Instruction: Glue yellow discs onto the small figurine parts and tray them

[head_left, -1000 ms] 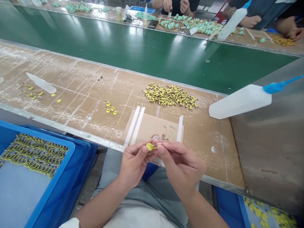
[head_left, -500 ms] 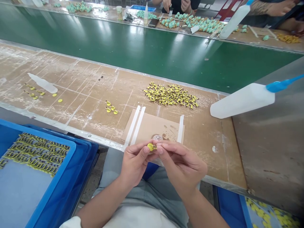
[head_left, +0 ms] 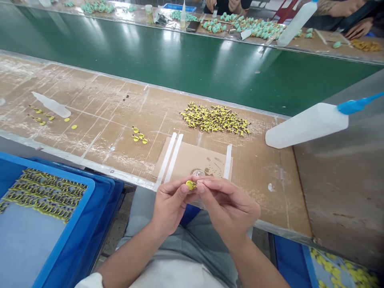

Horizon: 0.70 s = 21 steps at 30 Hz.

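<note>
My left hand (head_left: 168, 206) pinches a small yellow disc (head_left: 189, 185) between thumb and fingertips. At the disc's right edge, my right hand (head_left: 231, 206) closes its thumb and fingers on a tiny dark-and-yellow piece (head_left: 195, 185), mostly covered by the fingertips. The two hands meet above the table's front edge. Just beyond the fingers sits a small clear round dish (head_left: 198, 172) on a taped cardboard sheet (head_left: 195, 154) with wet spots. Farther back lies a pile of small yellow-and-brown pieces (head_left: 214, 120).
A white bottle with blue nozzle (head_left: 307, 125) leans at right by a metal panel (head_left: 342, 172). Left are several yellow discs with dark parts (head_left: 139, 138), a clear bottle (head_left: 51, 105) and a blue tray (head_left: 90, 200). Beyond the green belt (head_left: 150, 52), other people's hands work.
My hands keep the same pinch on the disc and small piece, nearly still. The view has shifted slightly. Across the belt, a person's hand at far right has moved.
</note>
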Each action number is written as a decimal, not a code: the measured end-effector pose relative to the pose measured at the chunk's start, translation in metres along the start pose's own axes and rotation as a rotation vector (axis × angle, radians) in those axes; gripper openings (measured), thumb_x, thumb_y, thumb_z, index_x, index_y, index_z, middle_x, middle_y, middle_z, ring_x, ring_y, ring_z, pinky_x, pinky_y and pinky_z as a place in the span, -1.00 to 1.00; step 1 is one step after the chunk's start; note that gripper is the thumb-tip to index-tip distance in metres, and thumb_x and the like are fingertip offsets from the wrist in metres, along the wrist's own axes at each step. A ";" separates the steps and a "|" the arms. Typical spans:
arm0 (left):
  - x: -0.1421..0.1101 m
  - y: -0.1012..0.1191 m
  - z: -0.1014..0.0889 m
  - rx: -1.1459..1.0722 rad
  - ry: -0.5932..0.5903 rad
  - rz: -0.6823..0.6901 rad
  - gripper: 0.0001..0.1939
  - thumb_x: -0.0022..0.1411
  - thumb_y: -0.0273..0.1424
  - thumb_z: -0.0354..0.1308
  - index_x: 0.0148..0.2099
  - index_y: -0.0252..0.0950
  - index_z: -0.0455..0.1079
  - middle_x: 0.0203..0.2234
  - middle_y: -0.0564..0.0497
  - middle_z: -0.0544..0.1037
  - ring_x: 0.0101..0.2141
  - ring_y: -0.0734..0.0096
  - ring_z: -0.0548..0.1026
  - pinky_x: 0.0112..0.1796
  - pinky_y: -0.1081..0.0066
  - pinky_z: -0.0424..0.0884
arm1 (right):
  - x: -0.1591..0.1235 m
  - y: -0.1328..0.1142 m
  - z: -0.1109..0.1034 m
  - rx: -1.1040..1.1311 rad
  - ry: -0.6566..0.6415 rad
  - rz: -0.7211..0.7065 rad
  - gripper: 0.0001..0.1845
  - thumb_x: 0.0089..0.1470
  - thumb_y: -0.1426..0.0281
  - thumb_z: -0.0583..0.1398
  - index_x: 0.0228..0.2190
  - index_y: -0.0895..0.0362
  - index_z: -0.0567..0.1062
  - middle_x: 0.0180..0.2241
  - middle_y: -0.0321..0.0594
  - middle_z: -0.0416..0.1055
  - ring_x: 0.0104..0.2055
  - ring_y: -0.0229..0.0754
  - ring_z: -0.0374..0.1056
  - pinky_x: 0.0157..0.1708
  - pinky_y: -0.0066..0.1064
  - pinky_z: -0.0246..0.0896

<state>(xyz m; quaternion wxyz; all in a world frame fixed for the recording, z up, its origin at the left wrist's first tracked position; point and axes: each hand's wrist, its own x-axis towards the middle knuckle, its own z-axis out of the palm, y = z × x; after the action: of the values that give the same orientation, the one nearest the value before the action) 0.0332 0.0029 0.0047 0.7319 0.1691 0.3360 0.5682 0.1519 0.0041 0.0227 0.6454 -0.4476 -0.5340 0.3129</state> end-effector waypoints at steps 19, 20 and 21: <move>-0.001 -0.002 -0.002 0.039 -0.019 0.041 -0.85 0.17 -0.38 0.33 -0.17 -0.19 0.64 -0.22 -0.08 0.69 -0.26 0.39 0.64 -0.26 0.58 0.55 | 0.000 0.001 -0.002 0.005 -0.047 0.038 -0.74 -0.02 0.61 0.34 -0.31 0.04 0.61 -0.27 -0.21 0.62 -0.23 -0.04 0.57 -0.17 -0.16 0.57; 0.000 -0.003 -0.002 0.041 -0.026 0.041 -0.84 0.18 -0.38 0.32 -0.16 -0.19 0.64 -0.23 -0.07 0.69 -0.26 0.41 0.63 -0.26 0.60 0.54 | 0.000 0.001 -0.002 0.003 -0.048 0.043 -0.74 -0.02 0.61 0.34 -0.31 0.04 0.61 -0.28 -0.21 0.62 -0.23 -0.04 0.57 -0.17 -0.17 0.57; 0.000 -0.003 -0.002 0.042 -0.031 0.042 -0.85 0.19 -0.38 0.31 -0.16 -0.19 0.64 -0.23 -0.07 0.69 -0.27 0.43 0.63 -0.26 0.62 0.53 | 0.000 0.000 -0.002 0.003 -0.049 0.045 -0.74 -0.03 0.62 0.34 -0.31 0.04 0.61 -0.28 -0.21 0.62 -0.23 -0.04 0.57 -0.17 -0.18 0.56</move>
<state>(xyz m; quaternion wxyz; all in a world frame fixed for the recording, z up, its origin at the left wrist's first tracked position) 0.0339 0.0018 0.0018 0.7211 0.2004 0.3327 0.5737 0.1542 0.0041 0.0227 0.6256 -0.4508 -0.5389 0.3390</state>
